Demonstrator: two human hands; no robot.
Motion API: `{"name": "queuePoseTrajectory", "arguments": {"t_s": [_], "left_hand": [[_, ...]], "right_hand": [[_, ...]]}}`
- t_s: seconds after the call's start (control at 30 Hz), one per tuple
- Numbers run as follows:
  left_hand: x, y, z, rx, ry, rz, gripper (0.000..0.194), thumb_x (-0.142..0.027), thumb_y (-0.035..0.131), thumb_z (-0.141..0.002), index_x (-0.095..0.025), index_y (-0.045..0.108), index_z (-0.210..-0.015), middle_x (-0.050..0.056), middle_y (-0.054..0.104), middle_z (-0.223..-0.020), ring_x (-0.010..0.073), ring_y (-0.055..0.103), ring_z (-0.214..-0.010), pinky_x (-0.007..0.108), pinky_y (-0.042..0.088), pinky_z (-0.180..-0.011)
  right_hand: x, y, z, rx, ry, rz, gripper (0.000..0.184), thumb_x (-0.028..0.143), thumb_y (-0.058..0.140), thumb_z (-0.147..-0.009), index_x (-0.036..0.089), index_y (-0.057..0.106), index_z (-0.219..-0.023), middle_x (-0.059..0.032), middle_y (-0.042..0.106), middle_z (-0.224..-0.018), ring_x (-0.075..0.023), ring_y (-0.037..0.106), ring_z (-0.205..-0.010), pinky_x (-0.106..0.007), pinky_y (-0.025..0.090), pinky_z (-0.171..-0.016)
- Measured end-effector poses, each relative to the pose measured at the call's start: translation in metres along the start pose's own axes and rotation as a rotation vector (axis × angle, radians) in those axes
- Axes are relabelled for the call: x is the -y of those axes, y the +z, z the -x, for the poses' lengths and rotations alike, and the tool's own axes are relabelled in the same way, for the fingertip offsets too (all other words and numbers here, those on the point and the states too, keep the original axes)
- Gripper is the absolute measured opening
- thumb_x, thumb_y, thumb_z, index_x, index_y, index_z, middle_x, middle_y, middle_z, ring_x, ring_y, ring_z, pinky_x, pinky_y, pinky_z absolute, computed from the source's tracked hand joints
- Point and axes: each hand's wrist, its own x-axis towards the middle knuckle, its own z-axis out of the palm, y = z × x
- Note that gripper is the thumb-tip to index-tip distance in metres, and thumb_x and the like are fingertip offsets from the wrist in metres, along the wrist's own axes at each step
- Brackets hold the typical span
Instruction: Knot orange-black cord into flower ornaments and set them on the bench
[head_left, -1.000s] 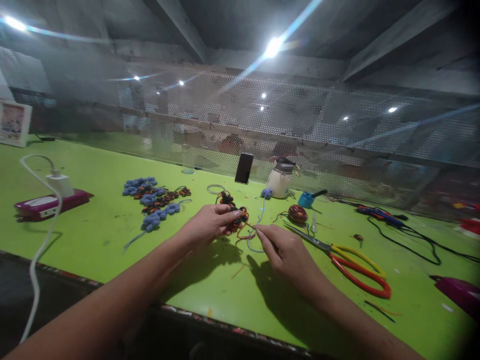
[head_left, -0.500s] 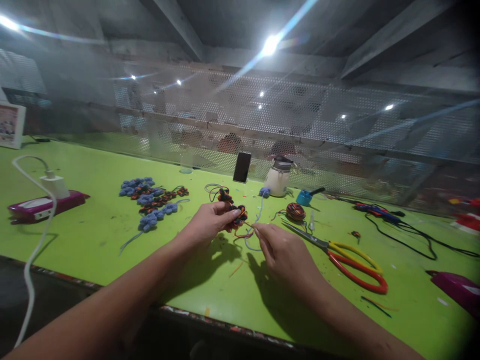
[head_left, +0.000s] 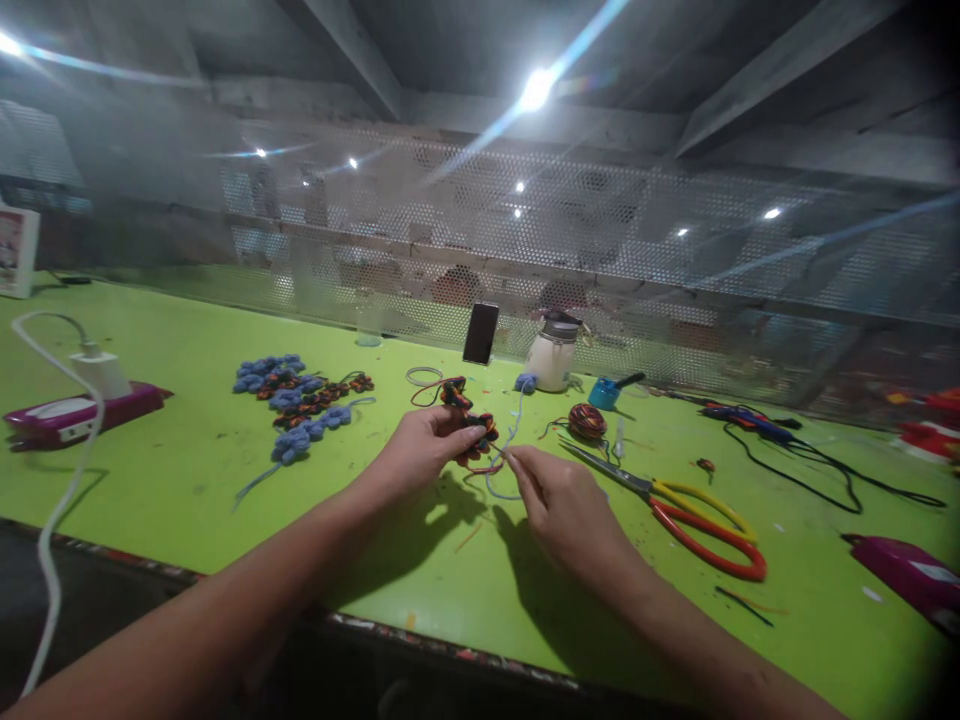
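Observation:
My left hand (head_left: 433, 448) pinches a small dark, multicoloured crochet piece (head_left: 486, 428) of orange, red and black yarn between thumb and fingers. Close on its right, my right hand (head_left: 551, 495) is closed on a thin needle-like tool (head_left: 498, 451) whose tip points at the piece; whether it is a hook or a needle is too small to tell. Loose multicoloured yarn hangs under the piece. A light blue strand (head_left: 517, 425) runs behind the fingers from a small blue yarn ball (head_left: 525, 383). Beyond my right hand lies a multicoloured yarn ball (head_left: 587, 421).
Scissors (head_left: 705, 515) with red and yellow handles lie right of my right hand. Blue and multicoloured crochet flowers (head_left: 296, 400) lie on the left. Behind stand a phone (head_left: 481, 333), a white jug (head_left: 551, 360) and a blue pot (head_left: 604, 393). Power strips (head_left: 86, 415) sit at the sides.
The whole view has shifted slightly, so things appear a little further left. The piece has turned a little in my left hand. Both hands keep their hold.

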Motion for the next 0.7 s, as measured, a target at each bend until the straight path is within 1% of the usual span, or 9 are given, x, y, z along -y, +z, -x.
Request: {"name": "queuePoseTrajectory", "arguments": {"t_s": [0.1,0.2,0.3,0.37,0.53,0.7], "left_hand": [[-0.0001,-0.0017,-0.0001,0.058,-0.038,0.133,0.020,-0.021,0.069,-0.067,-0.012,0.069,-0.084,0.007,0.067,-0.077,0.0123,0.056,-0.066,0.025,0.040,-0.062],[-0.0005,-0.0044,0.0004,0.124,-0.075,0.262,0.017,-0.024,0.066,-0.071,-0.013,0.069,-0.085,0.007,0.067,-0.082,0.0122,0.056,-0.071,0.024,0.039,-0.064],[-0.0012,-0.0060,0.0014,0.163,-0.060,0.296,0.018,-0.025,0.064,-0.074,-0.013,0.069,-0.087,0.008,0.066,-0.082,0.0119,0.055,-0.072,0.024,0.038,-0.065],[-0.0019,-0.0063,0.0022,0.184,-0.060,0.282,0.018,-0.024,0.065,-0.074,-0.012,0.069,-0.086,0.008,0.065,-0.082,0.0117,0.054,-0.072,0.024,0.037,-0.065],[-0.0044,-0.0058,0.0038,0.180,-0.064,0.293,0.015,-0.022,0.066,-0.072,-0.011,0.068,-0.082,0.006,0.064,-0.082,0.0094,0.052,-0.069,0.023,0.036,-0.064],[-0.0077,-0.0059,0.0047,0.145,-0.116,0.314,0.016,-0.020,0.068,-0.071,-0.010,0.067,-0.084,0.006,0.065,-0.081,0.0094,0.054,-0.070,0.022,0.037,-0.066]], "right_hand": [[-0.0006,0.0009,-0.0010,-0.014,0.001,-0.070,0.026,0.023,0.037,-0.090,0.017,0.062,-0.086,-0.0063,0.064,-0.074,-0.0160,0.057,-0.067,-0.026,0.040,-0.063],[-0.0016,0.0019,-0.0017,-0.069,-0.038,-0.140,0.025,0.023,0.037,-0.090,0.016,0.061,-0.087,-0.0066,0.064,-0.077,-0.0160,0.057,-0.070,-0.027,0.042,-0.066],[-0.0018,0.0029,-0.0010,-0.136,-0.123,-0.164,0.022,0.022,0.040,-0.089,0.016,0.061,-0.093,-0.0075,0.064,-0.083,-0.0166,0.057,-0.075,-0.028,0.043,-0.071],[-0.0017,0.0033,0.0001,-0.152,-0.168,-0.156,0.022,0.021,0.040,-0.089,0.016,0.061,-0.097,-0.0078,0.062,-0.084,-0.0166,0.056,-0.076,-0.029,0.043,-0.071],[-0.0025,0.0029,0.0024,-0.135,-0.229,-0.106,0.025,0.021,0.041,-0.089,0.014,0.059,-0.106,-0.0067,0.056,-0.079,-0.0151,0.053,-0.070,-0.028,0.043,-0.066],[-0.0042,0.0022,0.0030,-0.117,-0.282,-0.069,0.026,0.020,0.041,-0.088,0.014,0.058,-0.107,-0.0059,0.053,-0.077,-0.0142,0.050,-0.068,-0.027,0.042,-0.064]]}}
